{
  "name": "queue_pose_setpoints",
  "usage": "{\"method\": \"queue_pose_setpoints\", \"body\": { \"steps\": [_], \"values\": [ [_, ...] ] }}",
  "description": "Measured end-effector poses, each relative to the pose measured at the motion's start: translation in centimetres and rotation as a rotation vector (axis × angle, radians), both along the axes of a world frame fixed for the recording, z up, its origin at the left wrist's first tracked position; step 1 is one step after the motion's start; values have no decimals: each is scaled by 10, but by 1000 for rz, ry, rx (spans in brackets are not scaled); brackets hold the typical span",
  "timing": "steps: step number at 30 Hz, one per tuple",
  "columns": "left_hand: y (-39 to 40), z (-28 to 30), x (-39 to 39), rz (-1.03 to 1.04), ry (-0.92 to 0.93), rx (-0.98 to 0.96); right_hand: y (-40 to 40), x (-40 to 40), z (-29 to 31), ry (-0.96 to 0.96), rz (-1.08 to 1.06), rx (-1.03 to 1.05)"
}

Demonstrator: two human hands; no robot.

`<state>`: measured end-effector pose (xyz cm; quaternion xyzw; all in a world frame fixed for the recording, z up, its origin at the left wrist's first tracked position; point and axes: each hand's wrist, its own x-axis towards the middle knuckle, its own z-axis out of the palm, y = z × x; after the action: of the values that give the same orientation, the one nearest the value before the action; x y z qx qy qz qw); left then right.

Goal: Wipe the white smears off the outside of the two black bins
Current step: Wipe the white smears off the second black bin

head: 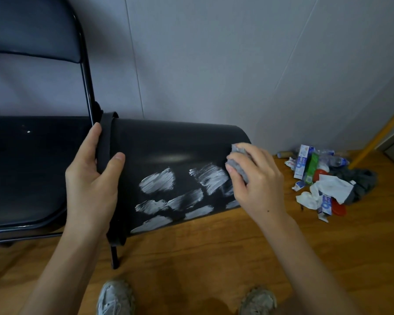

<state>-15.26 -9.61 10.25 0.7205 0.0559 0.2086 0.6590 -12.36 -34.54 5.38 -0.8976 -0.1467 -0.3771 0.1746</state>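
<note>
The black bin (168, 142) bears streaky white smears (157, 184) across its near side. A grey cloth (238, 164) meets them at the right. The folding chair (32, 155) is black, the floor (214, 246) orange-brown wood, the far wall (214, 64) pale grey.

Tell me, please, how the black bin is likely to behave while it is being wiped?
Held on its side, the bin is round and would probably roll, so the left hand grips its rim. It seems light, held one-handed. Its glossy wall may be slippery.
</note>
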Motion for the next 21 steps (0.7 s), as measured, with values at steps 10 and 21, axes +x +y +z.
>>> {"method": "queue_pose_setpoints", "body": {
  "steps": [10,21],
  "values": [
    [3,-6,4,42,5,13,-6,-1,-4,42,-182,138],
    [-1,-9,-1,4,-11,37,13,7,1,-15,38,29]
  ]
}}
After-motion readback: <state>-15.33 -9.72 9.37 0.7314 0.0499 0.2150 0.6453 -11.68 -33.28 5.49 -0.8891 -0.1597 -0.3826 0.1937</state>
